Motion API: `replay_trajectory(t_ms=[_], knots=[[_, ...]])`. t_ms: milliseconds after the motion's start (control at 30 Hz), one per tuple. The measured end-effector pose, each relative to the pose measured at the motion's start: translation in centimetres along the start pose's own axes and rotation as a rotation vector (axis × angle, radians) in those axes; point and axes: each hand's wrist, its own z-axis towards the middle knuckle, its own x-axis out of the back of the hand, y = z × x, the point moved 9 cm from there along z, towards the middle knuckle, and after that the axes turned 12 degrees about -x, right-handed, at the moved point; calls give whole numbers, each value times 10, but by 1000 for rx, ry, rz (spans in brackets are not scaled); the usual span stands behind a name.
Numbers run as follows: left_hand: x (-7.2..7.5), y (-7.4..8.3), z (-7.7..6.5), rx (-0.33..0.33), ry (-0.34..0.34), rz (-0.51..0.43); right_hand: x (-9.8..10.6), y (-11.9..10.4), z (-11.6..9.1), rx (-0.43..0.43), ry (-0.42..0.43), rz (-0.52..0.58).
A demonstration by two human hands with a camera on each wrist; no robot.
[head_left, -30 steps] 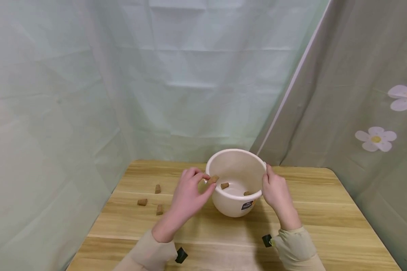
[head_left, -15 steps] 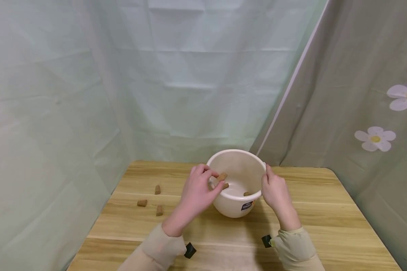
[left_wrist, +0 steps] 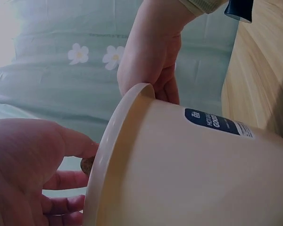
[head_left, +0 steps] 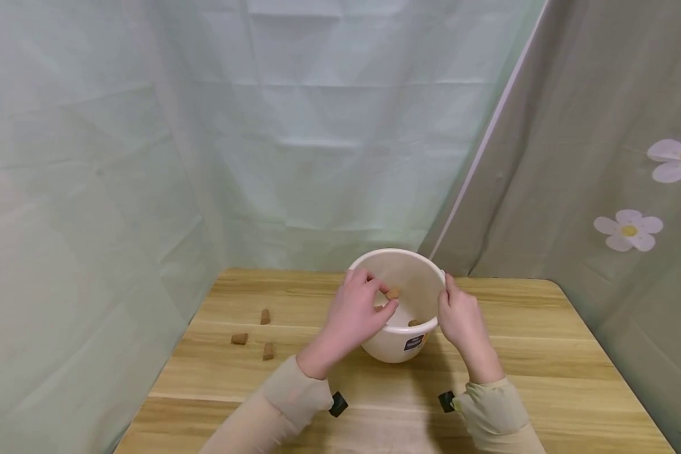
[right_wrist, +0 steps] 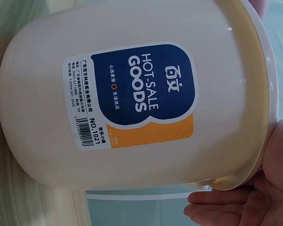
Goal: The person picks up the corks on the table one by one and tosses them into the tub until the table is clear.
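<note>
A cream plastic bucket [head_left: 388, 351] with a dark label stands upright on the wooden table. My right hand [head_left: 463, 315] grips its rim at the right side, thumb over the edge; the right wrist view shows the fingers [right_wrist: 217, 210] under the rim. My left hand [head_left: 356, 312] is over the bucket's near left rim, pinching a tapered cork [head_left: 393, 294] between thumb and fingertips above the opening. In the left wrist view this cork [left_wrist: 87, 165] shows beside the rim. Inside the bucket lie another cork [head_left: 414, 322] and one [head_left: 378, 308] partly hidden by my left hand.
Three more corks lie on the table's left part: a far one [head_left: 265, 316], a left one [head_left: 239, 338] and a near one [head_left: 268, 351]. Pale curtains [head_left: 329, 157] hang close behind the table [head_left: 545, 359] and along its sides.
My left hand has moved right with the pinched cork, from the bucket's left rim to over its opening. The right hand and bucket have stayed nearly still.
</note>
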Motion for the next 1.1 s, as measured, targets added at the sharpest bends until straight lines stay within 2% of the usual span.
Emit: replay_trajectory(t_ms=[300, 533, 733, 1100], knots=[[-13, 21, 19, -77, -28, -3, 0, -1, 1, 8, 14, -6], [-31, 18, 25, -18, -98, 9, 1, -1, 0, 13, 19, -1], [-34, 16, 26, 20, -122, 17, -1, -3, 1, 16, 17, 0], [-29, 15, 21, 10, -82, -4, -2, 1, 2, -5, 4, 8]])
